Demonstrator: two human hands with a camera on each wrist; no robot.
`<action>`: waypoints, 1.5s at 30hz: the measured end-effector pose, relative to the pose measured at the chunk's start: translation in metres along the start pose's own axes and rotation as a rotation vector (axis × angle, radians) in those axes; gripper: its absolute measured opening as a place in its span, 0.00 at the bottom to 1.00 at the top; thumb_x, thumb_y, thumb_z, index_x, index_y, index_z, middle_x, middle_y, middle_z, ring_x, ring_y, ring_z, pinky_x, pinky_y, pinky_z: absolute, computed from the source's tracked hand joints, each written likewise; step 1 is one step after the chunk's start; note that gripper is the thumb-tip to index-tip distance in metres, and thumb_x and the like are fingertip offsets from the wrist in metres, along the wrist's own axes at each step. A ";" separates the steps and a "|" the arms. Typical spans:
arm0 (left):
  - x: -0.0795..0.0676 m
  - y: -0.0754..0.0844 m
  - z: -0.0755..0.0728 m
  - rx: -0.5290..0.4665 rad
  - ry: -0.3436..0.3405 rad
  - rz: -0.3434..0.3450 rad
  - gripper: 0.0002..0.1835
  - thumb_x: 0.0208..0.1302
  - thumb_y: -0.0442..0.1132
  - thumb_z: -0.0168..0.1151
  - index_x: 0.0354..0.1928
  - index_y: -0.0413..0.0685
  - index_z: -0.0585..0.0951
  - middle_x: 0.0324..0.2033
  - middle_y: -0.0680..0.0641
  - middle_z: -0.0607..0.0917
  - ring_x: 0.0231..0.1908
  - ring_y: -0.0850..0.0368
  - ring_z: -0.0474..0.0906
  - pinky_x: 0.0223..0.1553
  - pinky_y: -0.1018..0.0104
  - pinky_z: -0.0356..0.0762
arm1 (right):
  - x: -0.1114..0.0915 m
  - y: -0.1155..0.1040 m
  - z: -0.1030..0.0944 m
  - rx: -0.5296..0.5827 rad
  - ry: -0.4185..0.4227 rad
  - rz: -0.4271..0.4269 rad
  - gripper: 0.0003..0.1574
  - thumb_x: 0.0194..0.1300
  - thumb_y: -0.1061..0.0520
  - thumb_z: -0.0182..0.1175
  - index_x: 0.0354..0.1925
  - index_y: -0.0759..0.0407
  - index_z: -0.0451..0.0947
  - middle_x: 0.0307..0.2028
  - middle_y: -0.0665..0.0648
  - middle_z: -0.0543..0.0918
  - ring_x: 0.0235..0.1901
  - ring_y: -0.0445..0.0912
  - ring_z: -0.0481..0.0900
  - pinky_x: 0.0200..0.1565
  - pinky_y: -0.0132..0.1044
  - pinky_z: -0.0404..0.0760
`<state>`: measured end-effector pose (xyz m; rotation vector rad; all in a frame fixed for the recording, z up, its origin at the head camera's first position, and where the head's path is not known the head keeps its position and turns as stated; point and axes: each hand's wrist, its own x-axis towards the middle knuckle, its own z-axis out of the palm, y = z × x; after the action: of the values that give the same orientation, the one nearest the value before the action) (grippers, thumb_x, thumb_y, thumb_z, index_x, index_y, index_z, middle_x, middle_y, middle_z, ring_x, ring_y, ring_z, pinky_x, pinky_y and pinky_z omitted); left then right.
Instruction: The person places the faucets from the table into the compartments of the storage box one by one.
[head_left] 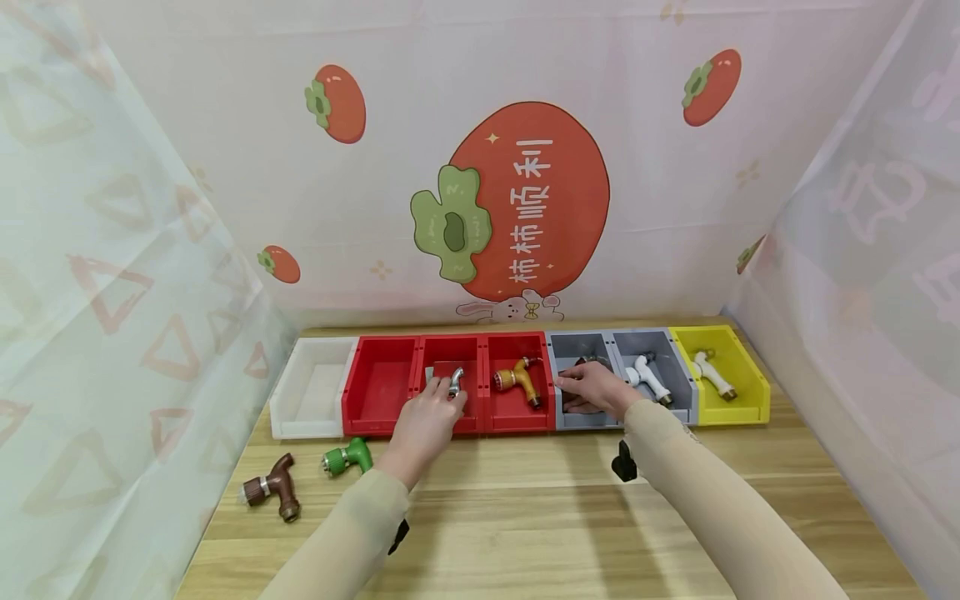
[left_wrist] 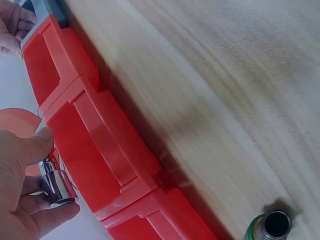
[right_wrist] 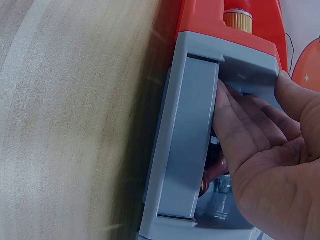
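My left hand (head_left: pixel 426 425) pinches a small silver tap (head_left: pixel 456 381) at the middle red bin (head_left: pixel 450 342). In the left wrist view the tap's shiny body (left_wrist: pixel 57 182) sits between thumb and fingers. My right hand (head_left: pixel 596 387) reaches into the left grey bin (right_wrist: pixel 187 130), its fingers extended inside and the thumb near the bin's edge. Beneath that hand in the right wrist view lies a dark red tap (right_wrist: pixel 215 170), partly hidden by the palm. A yellow tap (head_left: pixel 517 379) lies in the red bin between the hands.
A brown tap (head_left: pixel 277 487) and a green tap (head_left: pixel 348 457) lie on the wooden table (head_left: pixel 510 533) at left. White taps lie in the right grey bin (head_left: pixel 678 417) and the yellow bin (head_left: pixel 742 412). A white bin (head_left: pixel 311 429) ends the row; a printed cloth (head_left: pixel 637 283) hangs behind.
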<state>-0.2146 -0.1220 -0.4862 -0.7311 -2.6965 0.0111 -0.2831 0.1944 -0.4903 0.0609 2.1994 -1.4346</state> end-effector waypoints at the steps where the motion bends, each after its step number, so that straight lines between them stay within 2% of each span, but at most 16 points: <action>1: 0.001 0.000 0.000 -0.003 -0.005 -0.002 0.18 0.59 0.39 0.77 0.52 0.49 0.88 0.54 0.35 0.85 0.56 0.39 0.82 0.34 0.50 0.89 | 0.000 0.000 0.000 -0.001 0.000 0.000 0.33 0.79 0.50 0.56 0.72 0.67 0.67 0.51 0.65 0.82 0.43 0.54 0.86 0.46 0.44 0.88; 7: 0.006 0.000 0.002 -0.005 -0.044 -0.020 0.19 0.59 0.38 0.76 0.54 0.50 0.88 0.55 0.36 0.85 0.57 0.39 0.81 0.35 0.49 0.88 | 0.000 0.001 0.001 0.013 0.002 0.011 0.33 0.78 0.50 0.57 0.71 0.67 0.68 0.51 0.65 0.82 0.45 0.56 0.86 0.47 0.45 0.88; 16: 0.009 -0.004 0.010 -0.001 -0.089 -0.050 0.22 0.58 0.37 0.76 0.56 0.51 0.87 0.58 0.36 0.84 0.59 0.39 0.80 0.40 0.47 0.88 | 0.000 0.002 0.001 0.014 -0.012 -0.004 0.33 0.78 0.51 0.56 0.72 0.69 0.67 0.51 0.66 0.82 0.46 0.57 0.86 0.47 0.46 0.88; 22: 0.009 -0.006 0.011 0.017 -0.143 -0.064 0.23 0.57 0.40 0.77 0.57 0.52 0.87 0.60 0.39 0.83 0.59 0.39 0.81 0.42 0.48 0.88 | 0.000 0.001 0.000 0.001 -0.006 -0.003 0.31 0.79 0.51 0.55 0.71 0.68 0.69 0.49 0.65 0.82 0.44 0.56 0.86 0.47 0.45 0.88; 27: 0.005 -0.006 0.009 0.031 -0.137 -0.040 0.25 0.58 0.47 0.77 0.58 0.51 0.87 0.61 0.40 0.83 0.58 0.40 0.82 0.43 0.50 0.88 | -0.001 -0.001 0.000 -0.009 -0.001 -0.004 0.32 0.78 0.50 0.56 0.70 0.68 0.70 0.50 0.65 0.82 0.43 0.54 0.87 0.46 0.45 0.88; 30: 0.000 -0.007 0.007 0.058 -0.120 -0.025 0.25 0.59 0.52 0.75 0.57 0.52 0.87 0.60 0.40 0.84 0.59 0.39 0.81 0.50 0.50 0.86 | -0.002 -0.001 0.000 -0.003 0.002 -0.004 0.32 0.78 0.50 0.57 0.70 0.68 0.70 0.49 0.65 0.82 0.42 0.54 0.87 0.46 0.45 0.88; 33: -0.008 -0.010 0.003 0.066 -0.130 -0.029 0.25 0.60 0.54 0.74 0.58 0.52 0.86 0.61 0.41 0.83 0.63 0.37 0.77 0.59 0.46 0.80 | -0.001 -0.001 0.000 0.004 0.004 -0.003 0.31 0.78 0.50 0.57 0.69 0.67 0.71 0.49 0.64 0.82 0.42 0.54 0.87 0.46 0.45 0.88; 37: -0.024 -0.016 -0.003 0.017 -0.177 -0.071 0.30 0.60 0.55 0.73 0.63 0.54 0.83 0.66 0.41 0.78 0.70 0.34 0.68 0.68 0.39 0.68 | 0.000 0.000 0.000 0.000 0.003 -0.009 0.30 0.78 0.51 0.56 0.69 0.68 0.71 0.48 0.64 0.82 0.43 0.55 0.87 0.46 0.45 0.88; 40: -0.036 -0.022 -0.006 -0.019 -0.207 -0.107 0.35 0.59 0.58 0.74 0.67 0.56 0.80 0.70 0.40 0.74 0.73 0.31 0.61 0.71 0.35 0.60 | 0.001 0.000 0.000 0.009 0.003 -0.001 0.30 0.78 0.51 0.57 0.68 0.68 0.71 0.47 0.64 0.82 0.43 0.56 0.87 0.46 0.45 0.88; 45: -0.057 -0.033 -0.009 -0.031 -0.245 -0.148 0.42 0.54 0.63 0.75 0.71 0.58 0.76 0.73 0.39 0.69 0.74 0.28 0.54 0.72 0.30 0.53 | 0.001 0.000 0.000 0.010 -0.003 -0.001 0.30 0.78 0.51 0.56 0.69 0.69 0.71 0.48 0.65 0.82 0.43 0.56 0.87 0.46 0.45 0.88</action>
<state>-0.1815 -0.1795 -0.4936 -0.5692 -2.9851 0.0239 -0.2835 0.1944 -0.4910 0.0611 2.1906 -1.4453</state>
